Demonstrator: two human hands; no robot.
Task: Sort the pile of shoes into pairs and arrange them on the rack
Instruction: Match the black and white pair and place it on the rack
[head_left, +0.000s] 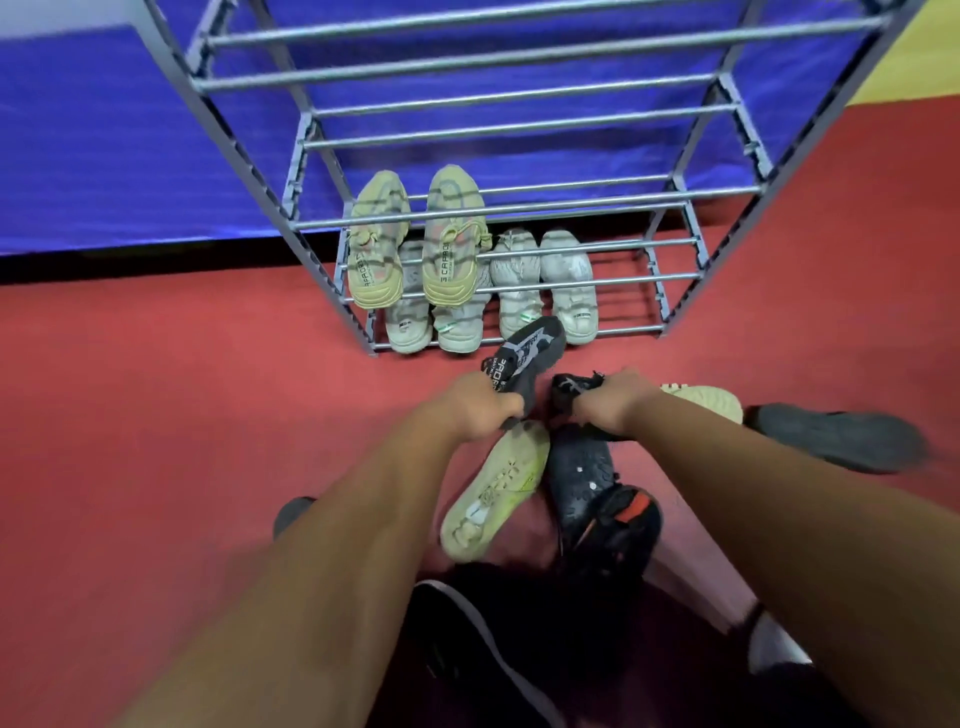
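Left hand (480, 410) holds grey shoe (535, 345), toe toward rack (571, 207) — right hand (610, 405), black shoe (570, 391).

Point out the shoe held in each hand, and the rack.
Grey held shoe (530, 347): head view, patterned upper.
Black held shoe (571, 388): head view, visible end beside the knuckles.
Rack (519, 53): head view, an upper front rail.

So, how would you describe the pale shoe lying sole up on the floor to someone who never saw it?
Start at the metal shoe rack and come down the red floor to the left hand, which grips a dark grey shoe. Below that hand lies a pale yellow-green shoe, turned sole up. Beside it lies a black shoe, so its light sole stands out.
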